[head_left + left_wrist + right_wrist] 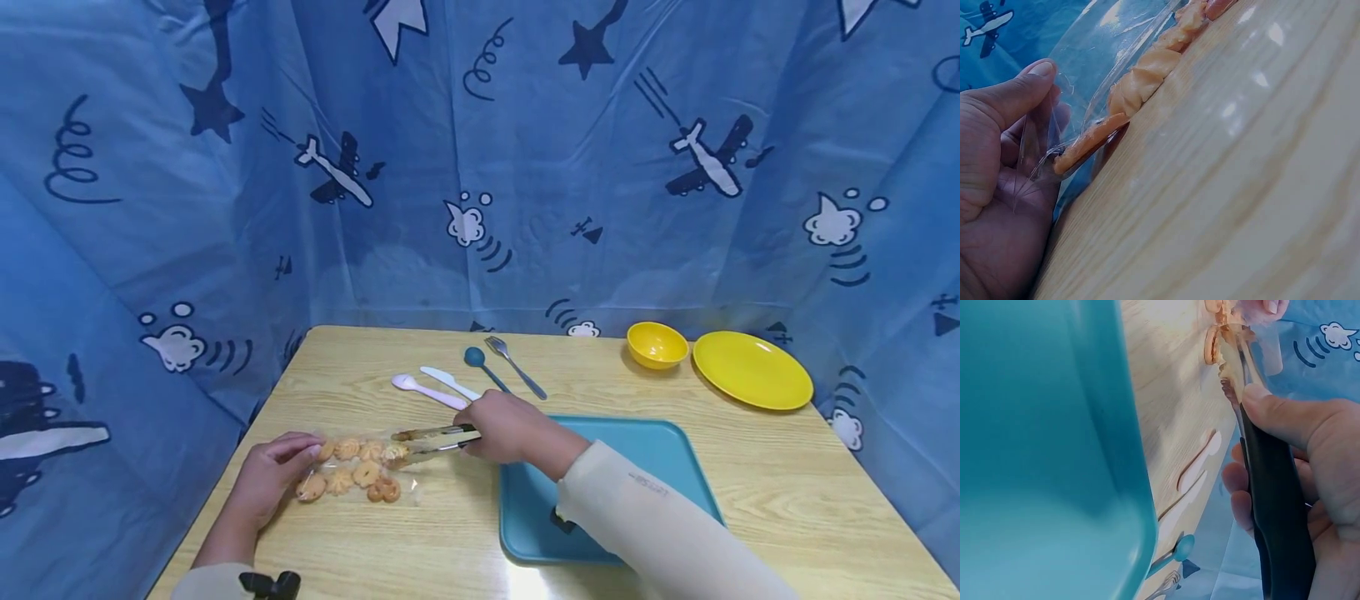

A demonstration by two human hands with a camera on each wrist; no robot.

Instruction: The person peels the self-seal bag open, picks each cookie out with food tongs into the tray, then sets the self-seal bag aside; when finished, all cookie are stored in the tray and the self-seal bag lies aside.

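— Head view?
— On the table [592, 385], left, a clear bag [408, 492] of cookies [340, 481] lies flat. Fingers of the left hand [276, 468] pinch its left end; fingers of the right hand [501, 427] grip tongs [432, 432], tips at the right-end cookies. Lettering [648, 483] on the right sleeve [637, 512] is unreadable.
— Left wrist?
— Fingers clamped on the bag; holding it taut should help.
— Right wrist?
— Fingers curled round the black handle [1275, 494]; a gentle squeeze should avoid crumbling. No legible label.

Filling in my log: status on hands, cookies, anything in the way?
Left hand holds bag end. Right hand grips tongs, tips at cookies. Tray below right forearm, clear of cookies.
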